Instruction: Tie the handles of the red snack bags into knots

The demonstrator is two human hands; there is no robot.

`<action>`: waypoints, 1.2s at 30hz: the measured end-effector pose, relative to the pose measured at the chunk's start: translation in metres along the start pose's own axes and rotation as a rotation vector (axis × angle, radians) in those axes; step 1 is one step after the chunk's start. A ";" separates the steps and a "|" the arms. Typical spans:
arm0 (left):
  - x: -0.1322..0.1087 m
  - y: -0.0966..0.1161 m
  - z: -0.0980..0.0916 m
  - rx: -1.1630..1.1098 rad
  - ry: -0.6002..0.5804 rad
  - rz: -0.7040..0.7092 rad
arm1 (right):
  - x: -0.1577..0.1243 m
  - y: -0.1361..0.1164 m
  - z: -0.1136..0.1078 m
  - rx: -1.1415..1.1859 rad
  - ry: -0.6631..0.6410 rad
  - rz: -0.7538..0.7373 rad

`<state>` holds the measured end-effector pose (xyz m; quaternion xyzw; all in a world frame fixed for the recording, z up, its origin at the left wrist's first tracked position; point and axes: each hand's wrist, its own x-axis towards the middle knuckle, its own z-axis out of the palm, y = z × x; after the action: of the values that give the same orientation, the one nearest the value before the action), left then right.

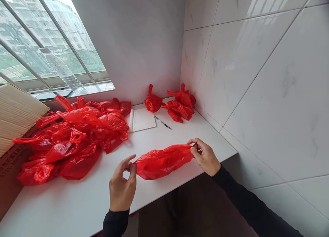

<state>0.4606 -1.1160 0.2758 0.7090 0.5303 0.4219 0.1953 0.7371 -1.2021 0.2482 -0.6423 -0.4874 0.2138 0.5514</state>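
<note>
A red plastic bag (164, 161) is stretched sideways between my two hands near the table's front edge. My left hand (123, 184) pinches its left end between thumb and fingers. At the other end, my right hand (205, 157) grips the bag's right corner the same way. The thin film looks slack and crumpled in the middle; what is inside, if anything, cannot be made out. To the left lies a big heap of red plastic bags (74, 137), several of them knotted.
On the white table (113, 196) lie an open notepad (144, 120) and a pen (163, 122). Behind them sit a knotted red bag (153, 101) and a small pile of red bags (181, 105). A cardboard box (17, 127) borders the left; a plastic bottle (64, 71) leans at the window.
</note>
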 end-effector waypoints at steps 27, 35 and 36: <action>-0.020 0.050 -0.013 0.110 -0.022 0.286 | -0.019 -0.053 0.006 0.025 -0.062 -0.101; -0.024 0.056 -0.036 -0.303 -0.101 -0.070 | -0.023 -0.047 -0.002 0.112 0.067 -0.123; -0.026 0.060 -0.035 -0.302 -0.117 -0.065 | -0.028 -0.051 -0.002 0.083 0.069 -0.181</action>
<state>0.4654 -1.1675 0.3287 0.6777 0.4711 0.4481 0.3435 0.7064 -1.2313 0.2884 -0.5794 -0.5149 0.1612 0.6109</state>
